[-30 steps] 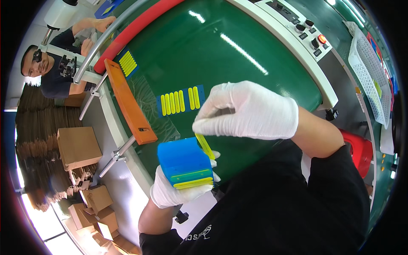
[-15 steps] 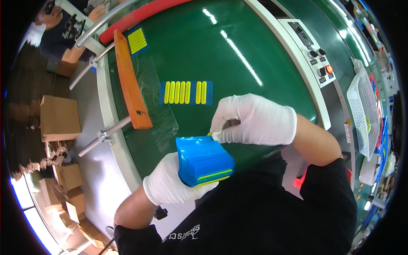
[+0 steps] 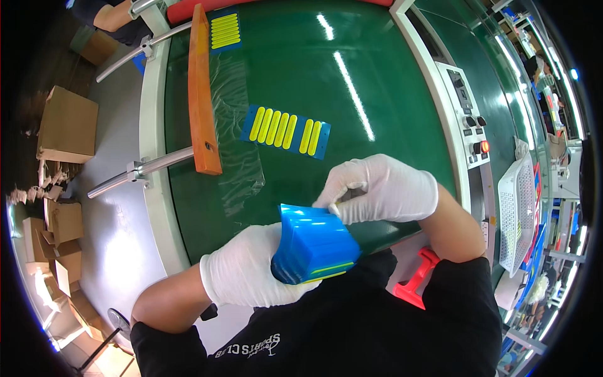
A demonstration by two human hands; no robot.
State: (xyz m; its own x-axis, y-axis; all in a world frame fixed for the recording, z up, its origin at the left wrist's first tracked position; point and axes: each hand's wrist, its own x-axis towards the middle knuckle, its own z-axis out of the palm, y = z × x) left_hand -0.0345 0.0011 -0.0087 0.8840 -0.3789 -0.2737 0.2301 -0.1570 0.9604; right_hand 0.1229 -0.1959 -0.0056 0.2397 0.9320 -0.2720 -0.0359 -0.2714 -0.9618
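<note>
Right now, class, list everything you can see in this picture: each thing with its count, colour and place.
stack: one, blue trays with yellow edges, held at the near belt edge
tray: one, blue with seven yellow strips, flat mid-belt
far tray: one, blue with yellow strips, top of the belt
belt: one, green, centre
guide: one, orange bar, across the belt's left side
film: one, clear, on the belt beside the guide
panel: one, grey with buttons, right of the belt
basket: one, white, far right
boxes: several, brown cardboard, floor at left
left hand: white glove, gripping the stack
right hand: white glove, fingertips pinched at the stack's top
</note>
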